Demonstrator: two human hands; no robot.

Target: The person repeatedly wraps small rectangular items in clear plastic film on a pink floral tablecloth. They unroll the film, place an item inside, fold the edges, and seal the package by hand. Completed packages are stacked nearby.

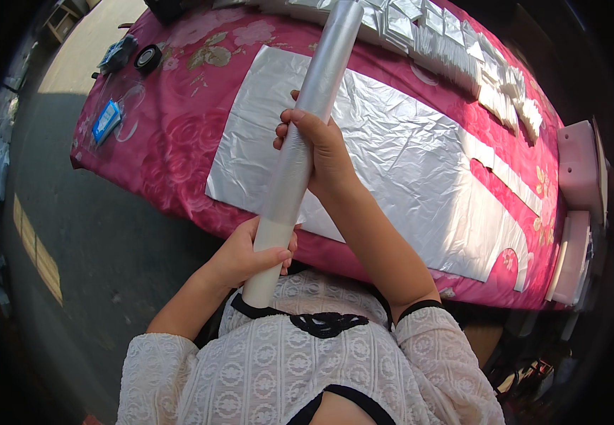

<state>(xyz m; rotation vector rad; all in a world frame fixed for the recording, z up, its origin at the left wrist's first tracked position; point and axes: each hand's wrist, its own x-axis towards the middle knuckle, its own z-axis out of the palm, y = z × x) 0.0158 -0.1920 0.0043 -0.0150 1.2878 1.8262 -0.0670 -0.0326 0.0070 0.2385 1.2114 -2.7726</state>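
A long roll of clear plastic film (314, 95) on a pale tube slants up and away from my lap, its far end reaching the top of the view. My right hand (321, 145) is closed around its middle, thumb on top. Lower down, my left hand (261, 249) wraps the whitish near end, which is close to my shirt. Beneath and to the right of the roll, a large crinkled white plastic bag sheet (392, 163) lies flat on the table. Its right end has a rounded cutout and handle-like strips.
Pink flowered cloth covers the table (186, 142). Bundles of folded white plastic (448, 53) line its far edge. At the left lie a black tape roll (148, 59), a blue packet (106, 122) and a dark bundle (117, 54). Pink boxes (580, 166) stand at the right edge.
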